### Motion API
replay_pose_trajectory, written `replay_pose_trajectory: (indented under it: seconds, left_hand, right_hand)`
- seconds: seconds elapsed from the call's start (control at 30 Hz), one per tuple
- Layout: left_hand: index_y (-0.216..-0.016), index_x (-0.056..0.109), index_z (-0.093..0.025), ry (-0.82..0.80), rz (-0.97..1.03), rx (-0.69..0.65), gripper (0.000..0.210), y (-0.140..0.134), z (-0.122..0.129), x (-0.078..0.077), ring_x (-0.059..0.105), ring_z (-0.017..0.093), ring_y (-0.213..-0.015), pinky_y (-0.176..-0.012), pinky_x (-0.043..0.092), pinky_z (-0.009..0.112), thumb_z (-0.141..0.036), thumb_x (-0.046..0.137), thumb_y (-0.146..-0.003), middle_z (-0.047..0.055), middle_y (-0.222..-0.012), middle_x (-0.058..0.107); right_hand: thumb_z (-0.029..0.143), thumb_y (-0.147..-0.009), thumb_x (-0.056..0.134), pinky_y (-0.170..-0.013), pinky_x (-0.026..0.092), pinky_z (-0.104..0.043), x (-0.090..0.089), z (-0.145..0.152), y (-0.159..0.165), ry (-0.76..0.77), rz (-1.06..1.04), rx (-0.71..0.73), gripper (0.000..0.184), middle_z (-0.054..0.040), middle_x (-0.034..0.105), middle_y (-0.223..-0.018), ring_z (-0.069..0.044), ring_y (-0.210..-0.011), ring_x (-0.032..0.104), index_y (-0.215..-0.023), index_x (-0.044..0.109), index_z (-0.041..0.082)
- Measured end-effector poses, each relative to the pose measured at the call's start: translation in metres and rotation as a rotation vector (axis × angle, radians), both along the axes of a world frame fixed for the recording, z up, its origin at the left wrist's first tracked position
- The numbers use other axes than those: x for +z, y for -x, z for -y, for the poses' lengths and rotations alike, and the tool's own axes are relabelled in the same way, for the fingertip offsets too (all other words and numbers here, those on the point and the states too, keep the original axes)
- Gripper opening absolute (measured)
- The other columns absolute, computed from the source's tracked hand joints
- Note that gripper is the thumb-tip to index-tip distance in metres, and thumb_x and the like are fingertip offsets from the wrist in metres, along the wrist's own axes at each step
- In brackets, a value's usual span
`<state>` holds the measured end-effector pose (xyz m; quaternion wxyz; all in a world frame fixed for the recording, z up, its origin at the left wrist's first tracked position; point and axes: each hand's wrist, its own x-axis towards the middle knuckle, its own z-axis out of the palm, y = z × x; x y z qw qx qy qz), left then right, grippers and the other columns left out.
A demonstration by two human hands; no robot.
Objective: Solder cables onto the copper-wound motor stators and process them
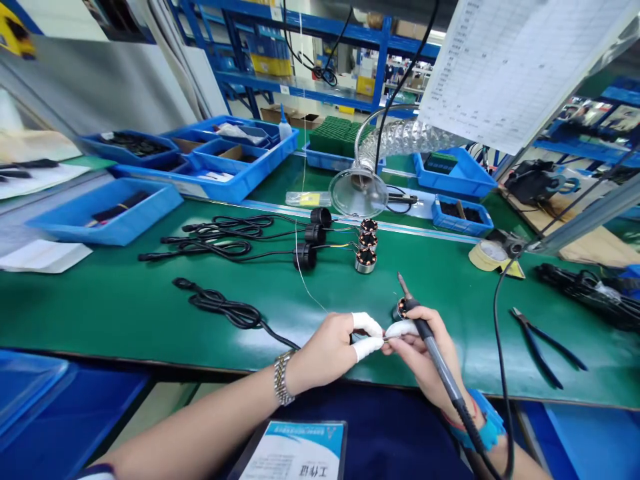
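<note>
My left hand (345,340), with white finger cots on its fingertips, is closed in a pinch on the thin wire end of a black cable (235,310). Meeting it, my right hand (425,350) pinches at the same wires and also grips a soldering iron (437,360), tip pointing up and away. A copper-wound stator (400,309) is partly hidden behind the right hand and iron. Thin solder wire (305,280) hangs from above down to my left hand. Farther off, several stators (367,260) stand in a row, wired to black round caps (305,255) with coiled cables.
A clear fume-extractor hood (359,193) stands behind the stators. Blue bins (113,213) line the back left. Blue-handled cutters (543,347) lie open at right, near a tape roll (487,255). The iron's cord (497,320) runs along my right side.
</note>
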<state>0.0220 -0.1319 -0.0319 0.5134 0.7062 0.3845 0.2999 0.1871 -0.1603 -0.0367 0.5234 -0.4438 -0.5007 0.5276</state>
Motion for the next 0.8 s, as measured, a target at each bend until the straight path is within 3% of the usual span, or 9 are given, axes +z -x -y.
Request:
replay_pose_trajectory:
  seconds: [0.13, 0.3, 0.43, 0.6, 0.8]
  left_hand:
    - [-0.078, 0.066, -0.017, 0.031, -0.081, -0.022, 0.012, 0.003, -0.004, 0.002, 0.056, 0.011, -0.066, -0.061, 0.040, 0.019, -0.025, 0.058, -0.075, -0.001, -0.073, 0.066]
    - [-0.084, 0.068, -0.020, 0.027, -0.126, -0.095, 0.017, 0.006, -0.005, 0.006, 0.056, 0.011, -0.069, -0.064, 0.040, 0.019, -0.027, 0.053, -0.079, -0.002, -0.075, 0.067]
    - [-0.077, 0.064, -0.016, -0.036, -0.147, -0.051, 0.020, 0.006, -0.002, 0.008, 0.054, 0.011, -0.067, -0.063, 0.039, 0.020, -0.024, 0.046, -0.082, -0.001, -0.073, 0.063]
    - [-0.077, 0.057, -0.016, 0.073, -0.110, -0.004, 0.018, 0.006, -0.005, 0.006, 0.049, 0.009, -0.056, -0.055, 0.036, 0.020, -0.026, 0.043, -0.083, -0.002, -0.065, 0.058]
    - [-0.062, 0.055, -0.015, 0.084, -0.116, -0.015, 0.026, 0.007, -0.020, 0.003, 0.043, 0.010, -0.058, -0.057, 0.033, 0.021, -0.031, 0.047, -0.080, -0.002, -0.059, 0.050]
  right_hand:
    - [0.022, -0.069, 0.067, -0.058, 0.056, -0.026, -0.003, 0.000, 0.002, -0.035, 0.029, -0.020, 0.038, 0.0030, 0.064, -0.068, -0.013, -0.058, 0.063, -0.094, 0.038, 0.022]
    - [0.020, -0.066, 0.068, -0.054, 0.054, -0.022, -0.004, -0.003, 0.002, -0.040, 0.098, -0.055, 0.039, 0.0017, 0.065, -0.070, -0.012, -0.058, 0.063, -0.094, 0.041, 0.022]
    - [0.020, -0.067, 0.067, -0.052, 0.053, -0.022, -0.002, -0.008, 0.007, -0.002, 0.043, -0.040, 0.040, 0.0022, 0.065, -0.069, -0.012, -0.056, 0.062, -0.095, 0.039, 0.022]
    - [0.021, -0.071, 0.063, -0.051, 0.052, -0.021, -0.012, -0.004, 0.010, -0.042, 0.061, -0.060, 0.036, 0.0018, 0.062, -0.069, -0.011, -0.057, 0.061, -0.097, 0.038, 0.022]
    - [0.015, -0.072, 0.063, -0.076, 0.051, -0.030, -0.014, -0.009, -0.017, -0.430, 0.450, -0.249, 0.035, -0.0029, 0.063, -0.092, -0.014, -0.079, 0.062, -0.101, 0.045, 0.024]
